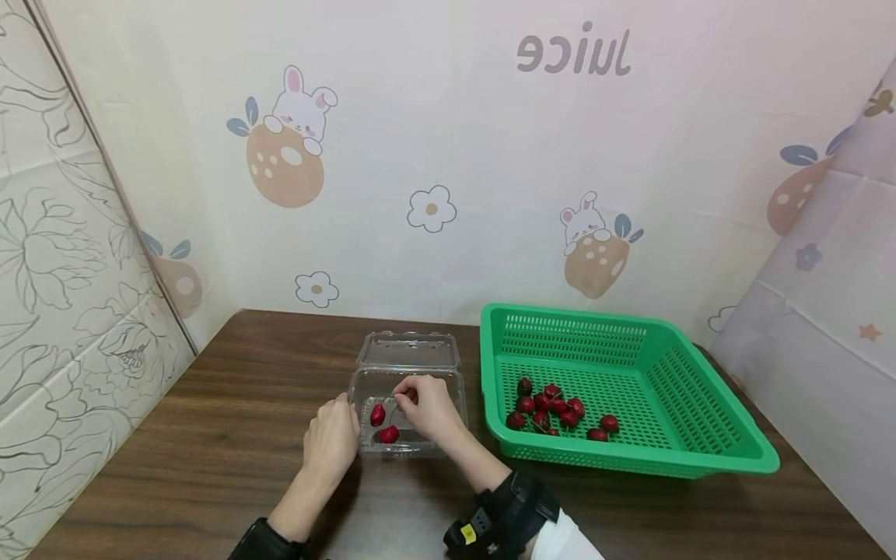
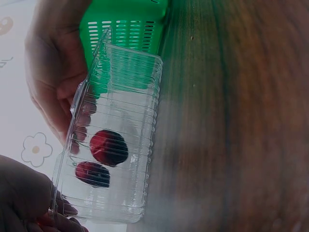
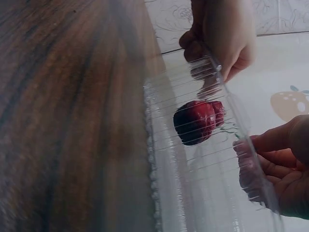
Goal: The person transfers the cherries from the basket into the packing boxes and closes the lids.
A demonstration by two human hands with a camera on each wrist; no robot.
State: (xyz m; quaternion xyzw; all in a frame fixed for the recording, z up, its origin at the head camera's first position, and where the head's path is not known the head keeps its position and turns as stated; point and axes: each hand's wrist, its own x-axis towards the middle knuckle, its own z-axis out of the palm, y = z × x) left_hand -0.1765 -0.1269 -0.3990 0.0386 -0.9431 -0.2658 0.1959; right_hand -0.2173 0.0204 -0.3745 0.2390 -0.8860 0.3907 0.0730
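Note:
A clear plastic clamshell box (image 1: 413,447) lies on the table with its lid (image 1: 409,351) folded back. Two dark red cherries, one (image 1: 378,414) beside the other (image 1: 388,435), sit in its left half. My left hand (image 1: 331,435) grips the box's left wall, its fingers (image 3: 207,72) over the rim. Over the inside of the box, my right hand (image 1: 428,408) has thumb and index finger together, pinching the end of a thin green cherry stem (image 3: 227,129). That stem leads down to the cherries (image 3: 195,121); which one it belongs to is unclear.
To the right of the box stands a green plastic basket (image 1: 700,459) with slotted walls. Several cherries (image 1: 542,404) lie in its left part. Both stand on a brown wooden table (image 1: 266,389), backed by a printed wall covering (image 1: 448,101).

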